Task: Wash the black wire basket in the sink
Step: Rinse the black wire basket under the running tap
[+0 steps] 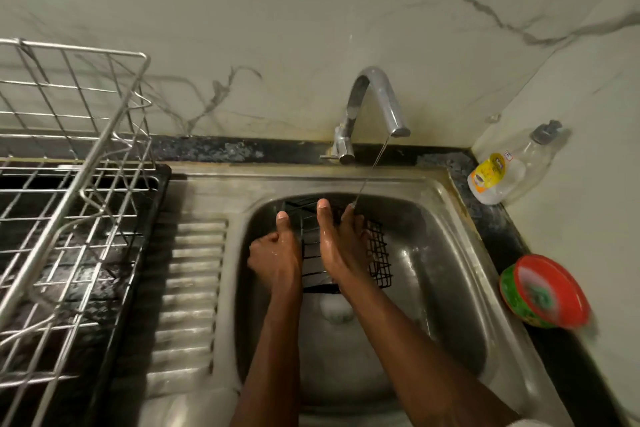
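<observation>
Black wire basket (379,253): inside the sink (446,225), held between both hands.
Left hand (275,253): fingers curled at its left edge, thumb up.
Right hand (341,246): nearer the stream, fingers wrapped over the mesh.
Water stream (370,170): lands at the right fingertips; most of the mesh lies below it.

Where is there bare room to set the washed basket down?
Bare: the ribbed drainboard between dish rack and sink basin, and the basin floor around the drain. Crowded: the far basin, where left hand and right hand hold the black wire basket, and the right counter with bottle and red tub.
</observation>
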A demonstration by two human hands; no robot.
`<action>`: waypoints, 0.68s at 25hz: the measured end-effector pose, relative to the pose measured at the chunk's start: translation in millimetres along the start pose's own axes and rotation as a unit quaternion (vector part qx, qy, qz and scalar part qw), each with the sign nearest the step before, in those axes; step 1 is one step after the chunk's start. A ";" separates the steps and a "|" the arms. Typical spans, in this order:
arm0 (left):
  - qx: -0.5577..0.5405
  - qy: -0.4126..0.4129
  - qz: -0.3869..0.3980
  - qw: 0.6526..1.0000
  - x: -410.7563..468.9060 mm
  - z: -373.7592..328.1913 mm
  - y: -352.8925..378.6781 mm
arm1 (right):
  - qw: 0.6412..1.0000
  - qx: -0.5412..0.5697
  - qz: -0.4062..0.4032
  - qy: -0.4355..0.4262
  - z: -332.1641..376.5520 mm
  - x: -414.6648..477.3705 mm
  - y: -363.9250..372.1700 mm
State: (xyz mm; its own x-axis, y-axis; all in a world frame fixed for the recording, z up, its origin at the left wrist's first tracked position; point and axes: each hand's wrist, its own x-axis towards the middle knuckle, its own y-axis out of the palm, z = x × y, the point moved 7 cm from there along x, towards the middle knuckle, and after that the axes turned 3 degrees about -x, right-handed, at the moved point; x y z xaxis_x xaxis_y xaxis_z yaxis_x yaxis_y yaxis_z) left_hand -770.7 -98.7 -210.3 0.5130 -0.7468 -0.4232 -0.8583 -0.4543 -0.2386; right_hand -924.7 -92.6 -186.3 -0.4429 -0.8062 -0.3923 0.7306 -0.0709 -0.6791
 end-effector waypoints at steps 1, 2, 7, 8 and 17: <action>0.009 0.023 0.007 1.000 -7.4 -12.6 1.2 | 1.000 0.012 0.000 -0.010 2.8 -3.1 -5.3; 0.011 0.048 0.008 0.999 -17.1 -25.9 3.6 | 1.000 0.024 0.000 -0.013 3.9 -5.2 -12.9; -0.031 0.089 0.102 0.990 -74.0 -52.5 42.4 | 0.996 0.075 -0.027 0.029 -13.9 5.4 -78.3; -0.039 0.101 0.127 0.986 -85.5 -56.1 50.4 | 0.995 0.089 -0.035 0.028 -15.1 9.7 -89.3; -0.042 0.086 0.368 0.925 -126.1 -52.6 98.0 | 0.978 0.206 -0.021 0.024 -46.0 33.4 -121.9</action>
State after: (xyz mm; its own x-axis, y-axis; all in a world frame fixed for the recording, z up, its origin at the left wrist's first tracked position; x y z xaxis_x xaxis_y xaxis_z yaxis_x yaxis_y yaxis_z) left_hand -918.8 -74.6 -134.3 -0.2079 -0.9319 -0.2973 -0.9757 0.1762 0.1302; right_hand -1052.5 -83.9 -145.1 -0.4941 -0.7700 -0.4037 0.8541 -0.3431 -0.3909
